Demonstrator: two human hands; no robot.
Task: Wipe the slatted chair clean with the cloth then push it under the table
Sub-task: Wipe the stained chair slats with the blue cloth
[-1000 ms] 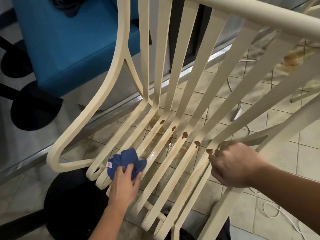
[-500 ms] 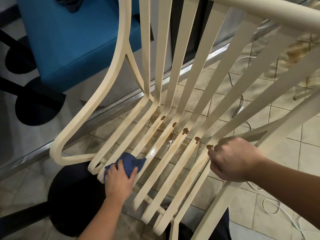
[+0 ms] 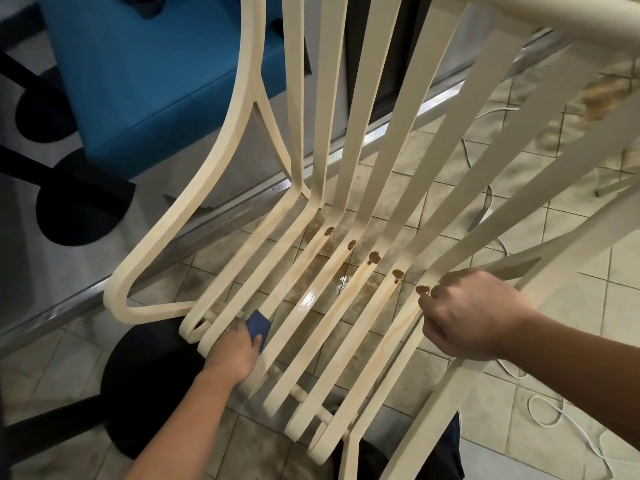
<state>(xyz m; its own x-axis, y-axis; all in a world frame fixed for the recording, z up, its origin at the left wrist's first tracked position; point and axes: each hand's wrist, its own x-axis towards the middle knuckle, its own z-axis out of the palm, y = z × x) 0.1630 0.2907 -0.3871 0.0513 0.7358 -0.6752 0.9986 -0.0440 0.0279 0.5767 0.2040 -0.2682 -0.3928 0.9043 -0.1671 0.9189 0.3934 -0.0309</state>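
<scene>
The cream slatted chair (image 3: 221, 168) fills the view, seen from above its backrest. Brown sauce blobs (image 3: 374, 257) sit in a row where the seat slats bend up, with brown streaks running down the slats toward me. My left hand (image 3: 232, 351) grips a blue cloth (image 3: 259, 326) against the front ends of the left seat slats; only a small part of the cloth shows. My right hand (image 3: 474, 315) grips the right side rail of the seat, next to the rightmost blob.
A blue upholstered seat (image 3: 145, 71) stands at the back left. Round black table bases (image 3: 79, 209) sit on the left, another base (image 3: 149, 386) lies under the chair's front. White cables (image 3: 550, 415) trail over the stained tiled floor at right.
My left hand has slid the cloth down the left slats toward the seat's front edge, and less cloth shows. My right hand keeps its hold on the rail.
</scene>
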